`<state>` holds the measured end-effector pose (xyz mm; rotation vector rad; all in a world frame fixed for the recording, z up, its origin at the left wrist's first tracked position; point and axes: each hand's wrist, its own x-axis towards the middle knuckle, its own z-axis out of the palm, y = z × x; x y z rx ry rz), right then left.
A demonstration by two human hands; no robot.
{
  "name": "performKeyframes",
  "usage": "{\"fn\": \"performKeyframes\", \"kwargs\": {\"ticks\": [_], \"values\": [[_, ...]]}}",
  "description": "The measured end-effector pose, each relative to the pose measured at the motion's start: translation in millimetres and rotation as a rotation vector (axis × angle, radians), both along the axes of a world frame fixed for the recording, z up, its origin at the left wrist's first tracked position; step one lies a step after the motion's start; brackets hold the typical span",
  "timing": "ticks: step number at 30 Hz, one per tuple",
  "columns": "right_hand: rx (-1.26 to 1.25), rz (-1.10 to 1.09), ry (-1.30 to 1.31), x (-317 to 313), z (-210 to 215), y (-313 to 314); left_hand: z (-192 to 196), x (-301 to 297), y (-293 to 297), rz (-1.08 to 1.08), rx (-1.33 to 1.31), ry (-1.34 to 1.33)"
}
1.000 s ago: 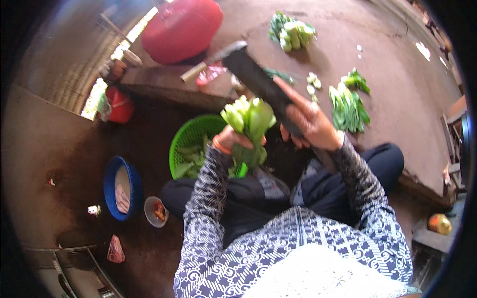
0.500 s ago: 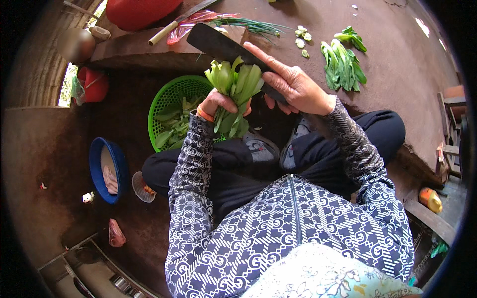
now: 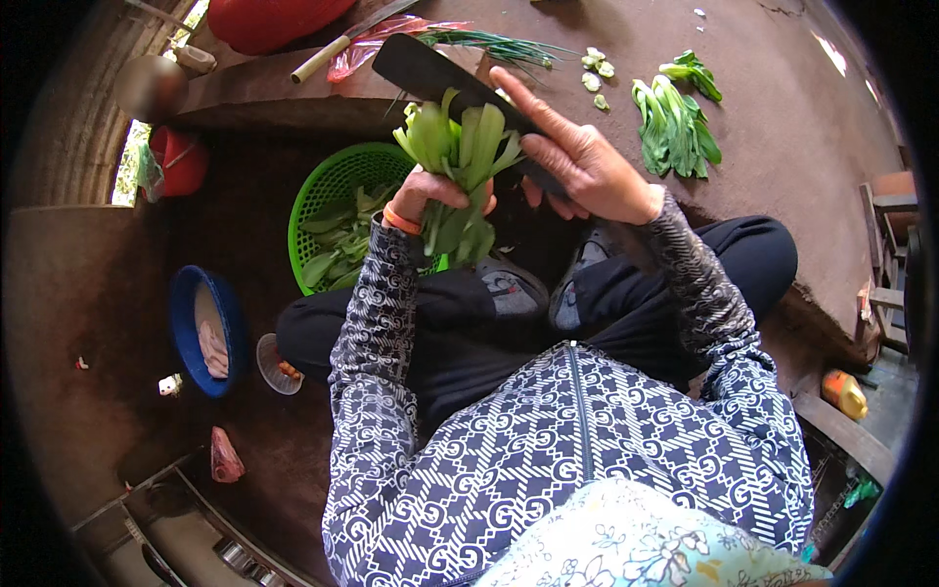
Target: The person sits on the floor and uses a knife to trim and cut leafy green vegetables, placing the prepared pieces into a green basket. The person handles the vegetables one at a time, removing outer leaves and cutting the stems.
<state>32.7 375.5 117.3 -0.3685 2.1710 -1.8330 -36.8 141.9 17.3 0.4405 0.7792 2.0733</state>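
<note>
Bright daylight through left wall gap (image 3: 125, 181); floor (image 3: 279, 435) dim (edges bowed).

Leafy greens (image 3: 471, 157) splayed wider than before; dark blade (image 3: 440, 76) angled flatter.

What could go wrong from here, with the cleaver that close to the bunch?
1. The cleaver is right by the bok choy bunch that the left hand grips; a slip might nick that hand.
2. The right hand stretches its index finger along the blade, so the hold could twist.
3. The clear plastic bowl sits close by the left knee; shifting that leg might tip it.
</note>
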Motion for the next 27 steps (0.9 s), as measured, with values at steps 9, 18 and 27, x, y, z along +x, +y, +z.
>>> {"fn": "performKeyframes", "kwargs": {"ticks": [9, 18, 27], "values": [[-0.333, -0.363, 0.209, 3.7, 34.3, 26.1, -5.5, -6.3, 15.7, 0.504, -0.43, 0.642], [-0.277, -0.089, -0.088, 3.1, 7.5, 4.1, -8.8, -10.8, 14.3, 0.634, -0.613, 0.873], [-0.087, -0.12, -0.001, -4.7, 1.1, -4.3, -6.9, -11.3, 20.0, 0.661, -0.556, 0.955]]}}
